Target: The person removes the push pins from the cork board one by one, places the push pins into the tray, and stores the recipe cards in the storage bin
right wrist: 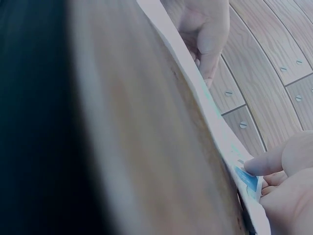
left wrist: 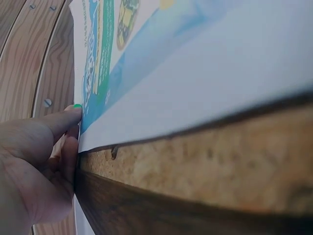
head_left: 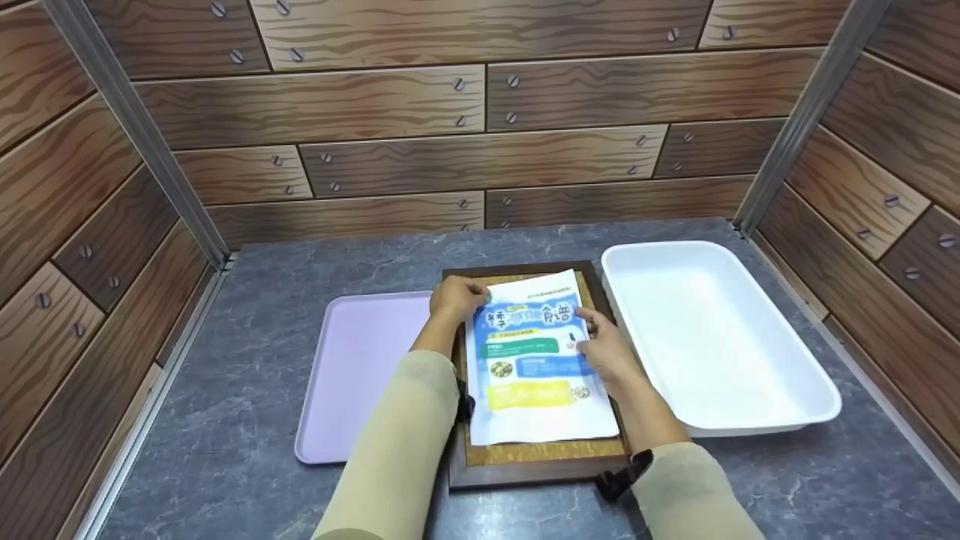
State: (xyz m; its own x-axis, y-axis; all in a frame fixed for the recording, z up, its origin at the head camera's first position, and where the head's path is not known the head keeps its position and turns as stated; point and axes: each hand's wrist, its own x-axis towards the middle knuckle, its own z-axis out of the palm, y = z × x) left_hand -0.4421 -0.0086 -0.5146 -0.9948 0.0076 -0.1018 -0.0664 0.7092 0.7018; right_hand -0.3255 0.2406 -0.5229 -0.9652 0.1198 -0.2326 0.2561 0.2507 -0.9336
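Observation:
A printed paper sheet (head_left: 536,420) with blue, green and yellow blocks lies on a framed cork board (head_left: 547,451). At the sheet's upper left, my left hand (head_left: 456,298) pinches what looks like a small green pushpin (left wrist: 77,105) against the paper's edge. Its point is hidden. My right hand (head_left: 609,349) pinches the sheet's right edge, thumb on the printed face and the other fingers partly hidden. In the right wrist view the sheet's edge stands slightly off the cork near the right thumb (right wrist: 264,164).
A flat lilac tray (head_left: 352,375) lies left of the board, partly behind the left forearm. A deep white tray (head_left: 720,352) stands close on the right. Wood-patterned panels (head_left: 480,97) enclose the grey marbled tabletop (head_left: 255,390).

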